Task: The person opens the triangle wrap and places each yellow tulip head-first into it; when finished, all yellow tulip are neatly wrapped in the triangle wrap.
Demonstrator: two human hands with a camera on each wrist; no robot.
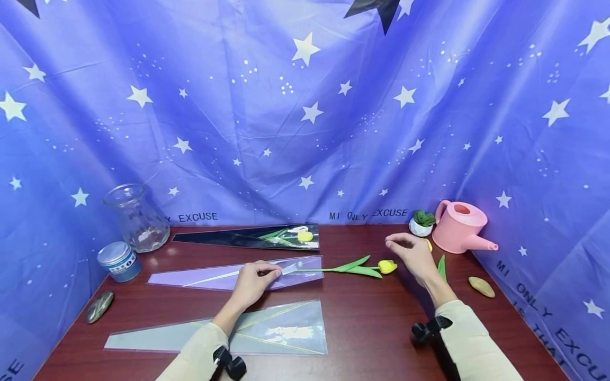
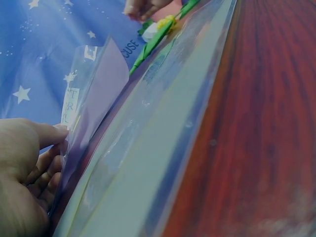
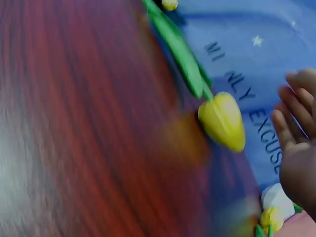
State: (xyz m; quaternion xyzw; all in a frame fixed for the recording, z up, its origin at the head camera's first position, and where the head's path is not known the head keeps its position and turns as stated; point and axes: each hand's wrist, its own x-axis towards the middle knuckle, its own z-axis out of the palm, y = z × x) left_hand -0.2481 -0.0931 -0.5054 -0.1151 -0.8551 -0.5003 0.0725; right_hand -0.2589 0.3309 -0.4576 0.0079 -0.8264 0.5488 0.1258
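My left hand [image 1: 252,284] pinches the clear front film of a purple flower sleeve [image 1: 209,278] between thumb and finger; the left wrist view has the film lifted from the purple backing [image 2: 106,79]. A yellow artificial tulip [image 1: 387,266] lies to the right, its green stem reaching over or into the sleeve's wide end; I cannot tell which. Just past the bloom, my right hand [image 1: 414,258] hovers with loosely bent fingers and holds nothing. In the right wrist view the tulip bloom [image 3: 222,121] is apart from that hand. Another yellow tulip [image 3: 271,219] is partly hidden behind it.
Behind lies a black sleeve [image 1: 219,237] with a tulip inside; in front, a pale grey sleeve [image 1: 276,328]. Left stand a glass vase [image 1: 143,227], a lidded blue jar [image 1: 121,264] and a dark stone [image 1: 100,307]. Right are a potted succulent [image 1: 421,225], pink watering can [image 1: 457,227] and tan stone [image 1: 481,286].
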